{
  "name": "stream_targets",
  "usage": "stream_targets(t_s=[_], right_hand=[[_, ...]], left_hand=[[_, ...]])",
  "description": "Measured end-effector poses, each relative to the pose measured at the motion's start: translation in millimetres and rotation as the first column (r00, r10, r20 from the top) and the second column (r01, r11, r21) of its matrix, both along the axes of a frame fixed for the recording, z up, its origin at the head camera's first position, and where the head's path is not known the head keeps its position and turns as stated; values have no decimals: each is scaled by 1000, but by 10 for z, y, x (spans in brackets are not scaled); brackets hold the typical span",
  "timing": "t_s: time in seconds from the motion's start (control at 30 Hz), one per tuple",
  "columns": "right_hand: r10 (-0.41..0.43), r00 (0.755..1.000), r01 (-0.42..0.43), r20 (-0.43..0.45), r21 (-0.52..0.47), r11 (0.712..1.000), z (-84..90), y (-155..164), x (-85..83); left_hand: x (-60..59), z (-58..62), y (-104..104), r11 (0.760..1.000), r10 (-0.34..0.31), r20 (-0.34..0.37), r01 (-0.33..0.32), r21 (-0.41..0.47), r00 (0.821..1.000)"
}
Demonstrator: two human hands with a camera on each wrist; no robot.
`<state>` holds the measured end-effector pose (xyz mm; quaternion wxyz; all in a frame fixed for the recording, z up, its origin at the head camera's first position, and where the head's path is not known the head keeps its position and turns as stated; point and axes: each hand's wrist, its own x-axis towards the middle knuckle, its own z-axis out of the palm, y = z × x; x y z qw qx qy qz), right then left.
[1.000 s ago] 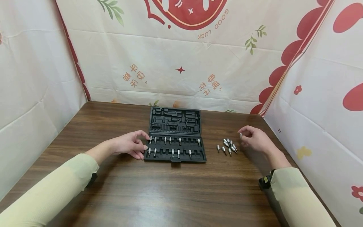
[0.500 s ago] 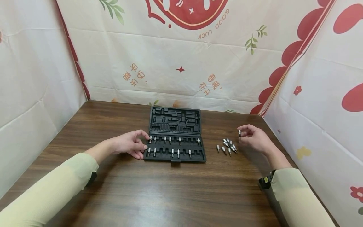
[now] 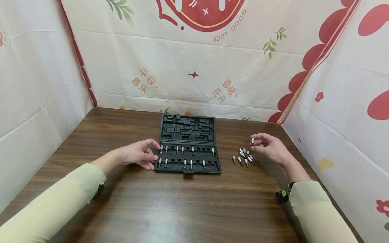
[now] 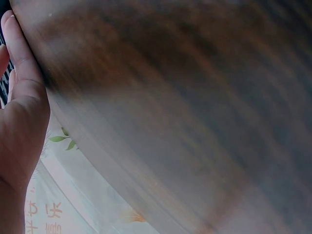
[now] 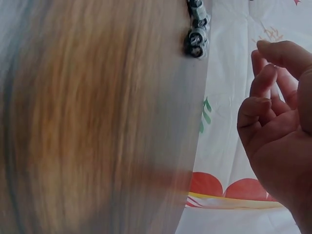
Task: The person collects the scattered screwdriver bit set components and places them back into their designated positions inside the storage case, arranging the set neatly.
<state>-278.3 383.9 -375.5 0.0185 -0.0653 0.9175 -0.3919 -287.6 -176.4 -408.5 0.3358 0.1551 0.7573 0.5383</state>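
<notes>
A black bit socket case [image 3: 187, 155] lies unfolded on the table, with several silver-topped bit sockets standing in two rows of slots. My left hand [image 3: 138, 155] holds the case's left edge, its index fingertip near the upper row and its thumb on the rim. Between thumb and forefinger of my right hand [image 3: 270, 148] I pinch one bit socket [image 3: 252, 141] upright, raised above the wood, to the right of the case. Just below and left of that hand lies a small pile of bit sockets [image 3: 243, 153]. In the right wrist view the fingers [image 5: 265, 80] hide the held piece.
The lid [image 3: 187, 129] of the case lies back toward the printed cloth wall [image 3: 182, 87]. The brown wooden table [image 3: 182, 206] extends in front of the case. A side cloth [image 3: 343, 108] stands close to the right arm.
My right hand has brought the pinched bit socket a little up and to the left, and it now shows more upright and fully clear of the fingers. The left hand and case stay put.
</notes>
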Motion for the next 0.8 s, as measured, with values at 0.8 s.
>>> stream_targets(t_s=[0.8], right_hand=[[82,996,-89,-46,-165,982,95,-547,-55]], left_hand=[[4,2,-5,1000,1,-3,-1,0,1000]])
